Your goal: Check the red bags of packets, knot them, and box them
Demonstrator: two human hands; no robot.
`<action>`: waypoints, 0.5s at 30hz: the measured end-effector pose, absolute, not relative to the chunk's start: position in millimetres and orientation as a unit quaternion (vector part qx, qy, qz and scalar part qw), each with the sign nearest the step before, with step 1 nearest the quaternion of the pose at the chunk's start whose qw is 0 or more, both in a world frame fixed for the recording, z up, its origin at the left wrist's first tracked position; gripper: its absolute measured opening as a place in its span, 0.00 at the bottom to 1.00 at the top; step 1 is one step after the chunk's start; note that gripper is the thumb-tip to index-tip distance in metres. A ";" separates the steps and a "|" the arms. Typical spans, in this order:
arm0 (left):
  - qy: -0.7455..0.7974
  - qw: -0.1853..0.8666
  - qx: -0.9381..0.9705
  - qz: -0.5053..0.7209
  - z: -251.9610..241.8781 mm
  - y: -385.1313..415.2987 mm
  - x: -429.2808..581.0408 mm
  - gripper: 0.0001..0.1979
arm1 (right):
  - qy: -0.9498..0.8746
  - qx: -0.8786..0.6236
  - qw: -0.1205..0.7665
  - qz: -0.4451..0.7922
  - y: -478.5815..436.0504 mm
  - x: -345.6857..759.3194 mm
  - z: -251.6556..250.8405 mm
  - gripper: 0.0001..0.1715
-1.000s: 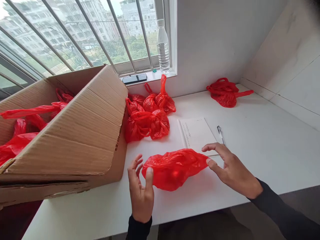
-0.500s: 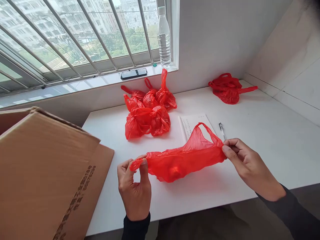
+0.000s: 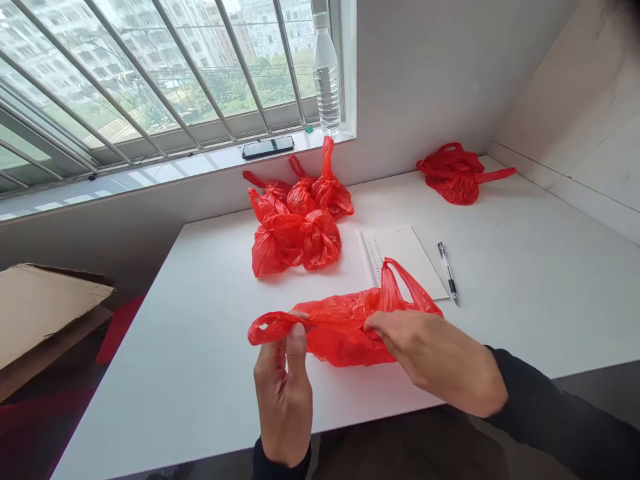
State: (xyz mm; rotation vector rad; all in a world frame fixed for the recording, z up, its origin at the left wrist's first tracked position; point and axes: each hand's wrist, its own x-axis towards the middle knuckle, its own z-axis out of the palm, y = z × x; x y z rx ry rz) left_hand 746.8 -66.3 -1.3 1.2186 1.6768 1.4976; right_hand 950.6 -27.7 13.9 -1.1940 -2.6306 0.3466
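Observation:
A red plastic bag (image 3: 345, 343) lies stretched sideways near the front edge of the white table. My left hand (image 3: 286, 393) pinches its left end between thumb and fingers, with a handle loop sticking out past the thumb. The fingers of my right hand (image 3: 435, 357) are closed on the bag's middle, the back of the hand facing up. Another handle loop stands up behind my right hand, in front of an open notebook (image 3: 405, 257). What is inside the bag cannot be made out.
Several knotted red bags (image 3: 300, 233) sit by the window wall. Loose red bags (image 3: 455, 177) lie at the back right. A pen (image 3: 447, 270) is right of the notebook. On the sill are a phone (image 3: 268, 147) and a water bottle (image 3: 327, 87). A cardboard box (image 3: 45, 313) stands at far left.
My right hand has moved left from the bag's right end to its middle. The cardboard box has shifted left and away from the table, uncovering the table's left edge.

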 end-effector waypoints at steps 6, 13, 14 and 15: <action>0.653 0.317 0.424 0.542 3.4 -65.7 756.5 0.15 | -0.862 -0.480 -0.083 0.137 -19.8 945.0 12.1 0.18; 0.626 0.410 0.380 0.543 14.9 -73.6 745.8 0.23 | -0.819 -0.567 -0.055 0.070 -12.7 946.1 16.8 0.32; 0.633 0.404 0.371 0.546 13.9 -74.2 744.6 0.22 | -0.819 -0.567 -0.050 0.071 -12.3 944.7 18.5 0.30; 0.635 0.403 0.365 0.548 12.1 -74.2 743.8 0.20 | -0.825 -0.558 -0.043 0.076 -11.9 942.7 19.9 0.27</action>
